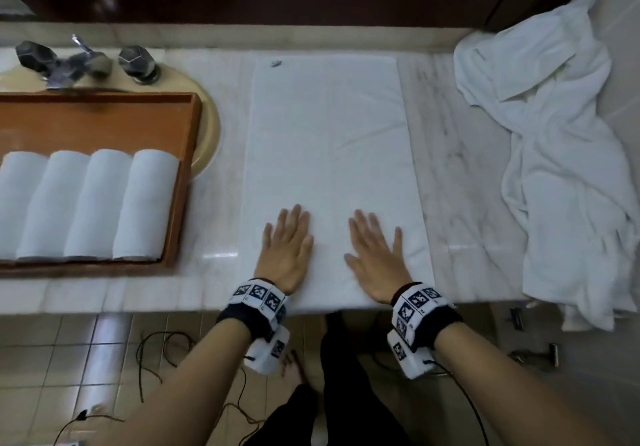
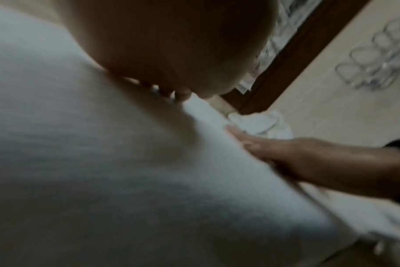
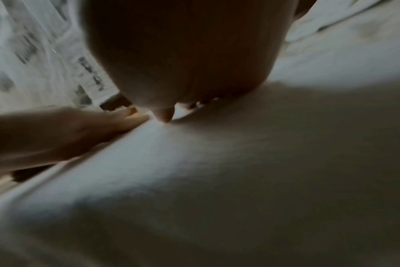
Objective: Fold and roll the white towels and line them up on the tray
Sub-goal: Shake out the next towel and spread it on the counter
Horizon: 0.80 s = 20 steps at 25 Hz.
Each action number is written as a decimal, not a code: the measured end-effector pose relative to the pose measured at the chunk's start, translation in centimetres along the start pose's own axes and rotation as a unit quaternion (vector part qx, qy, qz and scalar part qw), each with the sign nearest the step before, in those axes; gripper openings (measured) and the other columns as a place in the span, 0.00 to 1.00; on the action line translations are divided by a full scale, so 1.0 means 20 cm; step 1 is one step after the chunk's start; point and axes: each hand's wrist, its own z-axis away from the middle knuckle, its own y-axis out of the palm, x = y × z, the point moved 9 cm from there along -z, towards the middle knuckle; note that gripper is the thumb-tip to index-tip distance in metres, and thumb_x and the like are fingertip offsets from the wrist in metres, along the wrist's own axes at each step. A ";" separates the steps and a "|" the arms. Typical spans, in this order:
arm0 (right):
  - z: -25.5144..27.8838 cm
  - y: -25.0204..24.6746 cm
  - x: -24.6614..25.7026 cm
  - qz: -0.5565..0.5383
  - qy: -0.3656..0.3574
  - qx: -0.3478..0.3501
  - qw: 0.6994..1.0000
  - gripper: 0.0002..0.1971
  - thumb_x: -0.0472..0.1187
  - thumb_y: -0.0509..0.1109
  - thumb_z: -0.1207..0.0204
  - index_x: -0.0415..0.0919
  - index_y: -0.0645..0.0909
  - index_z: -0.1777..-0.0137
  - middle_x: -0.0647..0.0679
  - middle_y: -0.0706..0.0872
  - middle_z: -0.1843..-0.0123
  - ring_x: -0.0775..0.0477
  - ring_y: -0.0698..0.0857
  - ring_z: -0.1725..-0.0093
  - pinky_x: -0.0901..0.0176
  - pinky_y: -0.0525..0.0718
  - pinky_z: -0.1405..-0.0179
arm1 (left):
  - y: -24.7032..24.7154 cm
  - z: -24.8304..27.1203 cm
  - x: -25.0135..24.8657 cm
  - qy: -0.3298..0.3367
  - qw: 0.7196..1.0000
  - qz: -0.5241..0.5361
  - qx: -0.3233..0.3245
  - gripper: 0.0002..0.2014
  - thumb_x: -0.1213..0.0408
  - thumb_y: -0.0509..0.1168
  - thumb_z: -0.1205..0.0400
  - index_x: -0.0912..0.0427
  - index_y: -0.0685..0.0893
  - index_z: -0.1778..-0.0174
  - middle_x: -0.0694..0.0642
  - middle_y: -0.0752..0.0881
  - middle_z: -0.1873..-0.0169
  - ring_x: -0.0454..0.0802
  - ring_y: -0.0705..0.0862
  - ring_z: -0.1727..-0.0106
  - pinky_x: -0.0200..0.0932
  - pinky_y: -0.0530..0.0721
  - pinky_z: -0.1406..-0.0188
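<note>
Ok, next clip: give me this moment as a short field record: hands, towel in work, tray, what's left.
left hand: left hand flat, fingers straight, on the near end of the flat towel
right hand: right hand flat on the same towel, beside the left
towel state: spread lengthwise on the marble counter, not yet rolled
tray: wooden tray at left holds four rolled towels side by side
remaining: crumpled towels heaped at right

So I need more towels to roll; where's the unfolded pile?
In the head view, the crumpled towel pile lies at the counter's right end, right of the flat towel under both hands.
</note>
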 end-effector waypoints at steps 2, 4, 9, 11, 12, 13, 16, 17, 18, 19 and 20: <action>0.04 -0.03 -0.27 -0.047 0.149 -0.021 0.988 0.34 0.57 0.41 0.13 0.45 0.30 0.16 0.52 0.23 0.18 0.49 0.25 0.19 0.25 0.31 0.24 | -0.08 0.05 0.25 -0.091 0.995 -0.041 -0.028 0.29 0.47 0.35 0.12 0.51 0.40 0.14 0.49 0.35 0.16 0.45 0.31 0.18 0.52 0.30 0.20; 0.08 -0.05 -0.32 -0.064 0.200 -0.033 0.977 0.35 0.57 0.41 0.14 0.42 0.30 0.16 0.50 0.24 0.17 0.47 0.26 0.18 0.24 0.30 0.25 | -0.13 0.08 0.36 -0.162 0.986 -0.029 -0.040 0.30 0.48 0.38 0.11 0.55 0.39 0.15 0.53 0.35 0.16 0.50 0.32 0.16 0.57 0.30 0.20; 0.07 0.09 0.20 0.057 -0.056 -0.048 0.996 0.33 0.59 0.29 0.20 0.49 0.34 0.15 0.55 0.28 0.16 0.51 0.29 0.17 0.27 0.39 0.21 | 0.11 0.09 -0.07 0.008 0.996 -0.083 -0.026 0.32 0.46 0.32 0.15 0.52 0.39 0.14 0.49 0.35 0.16 0.47 0.32 0.16 0.53 0.28 0.21; 0.08 0.07 0.08 0.052 -0.017 -0.085 0.995 0.31 0.60 0.34 0.16 0.53 0.35 0.15 0.56 0.30 0.15 0.51 0.30 0.17 0.30 0.36 0.20 | 0.09 0.11 0.01 -0.001 0.991 -0.122 -0.054 0.31 0.46 0.33 0.14 0.50 0.39 0.14 0.46 0.35 0.16 0.46 0.33 0.16 0.53 0.30 0.19; 0.10 0.05 -0.01 0.044 0.011 -0.105 0.993 0.30 0.59 0.37 0.15 0.54 0.36 0.15 0.55 0.31 0.15 0.51 0.31 0.16 0.31 0.34 0.20 | 0.05 0.12 0.07 -0.015 0.990 -0.124 -0.068 0.30 0.47 0.33 0.13 0.49 0.39 0.15 0.46 0.36 0.16 0.45 0.34 0.16 0.54 0.31 0.18; 0.13 0.03 -0.11 0.034 0.048 -0.122 0.991 0.31 0.59 0.39 0.14 0.53 0.36 0.15 0.55 0.31 0.15 0.51 0.31 0.16 0.32 0.33 0.20 | 0.03 0.14 0.14 -0.029 0.989 -0.121 -0.075 0.29 0.47 0.34 0.12 0.49 0.39 0.15 0.46 0.36 0.16 0.45 0.34 0.16 0.54 0.32 0.18; 0.18 0.02 -0.32 -0.034 0.207 -0.126 0.970 0.34 0.60 0.41 0.15 0.46 0.36 0.14 0.51 0.30 0.15 0.48 0.31 0.16 0.27 0.32 0.22 | -0.04 0.17 0.29 -0.130 0.985 -0.074 -0.085 0.30 0.49 0.39 0.11 0.53 0.39 0.15 0.50 0.36 0.15 0.48 0.34 0.16 0.58 0.31 0.18; 0.17 0.00 -0.31 -0.049 0.241 -0.119 0.962 0.35 0.60 0.41 0.15 0.44 0.35 0.15 0.49 0.29 0.15 0.47 0.30 0.16 0.25 0.31 0.24 | -0.06 0.16 0.29 -0.160 0.982 -0.050 -0.084 0.30 0.49 0.40 0.11 0.55 0.39 0.15 0.52 0.36 0.15 0.50 0.33 0.16 0.59 0.31 0.19; 0.14 -0.03 -0.26 -0.053 0.241 -0.114 0.962 0.35 0.59 0.41 0.14 0.42 0.35 0.15 0.48 0.29 0.15 0.46 0.30 0.17 0.25 0.30 0.25 | -0.08 0.12 0.25 -0.168 0.982 -0.028 -0.078 0.30 0.50 0.40 0.11 0.56 0.40 0.15 0.54 0.36 0.15 0.52 0.33 0.16 0.60 0.30 0.20; 0.09 -0.05 -0.18 -0.048 0.205 -0.112 0.971 0.34 0.58 0.41 0.14 0.42 0.36 0.15 0.49 0.30 0.14 0.46 0.30 0.17 0.25 0.29 0.26 | -0.08 0.07 0.19 -0.154 0.986 -0.009 -0.068 0.30 0.50 0.40 0.10 0.56 0.41 0.14 0.54 0.36 0.15 0.52 0.33 0.16 0.60 0.31 0.20; 0.02 -0.08 -0.07 -0.036 0.146 -0.111 0.982 0.32 0.55 0.42 0.13 0.42 0.38 0.14 0.50 0.32 0.14 0.46 0.31 0.16 0.26 0.29 0.25 | -0.10 0.00 0.11 -0.126 0.990 0.003 -0.057 0.29 0.50 0.40 0.10 0.55 0.42 0.14 0.53 0.36 0.15 0.53 0.33 0.16 0.60 0.33 0.19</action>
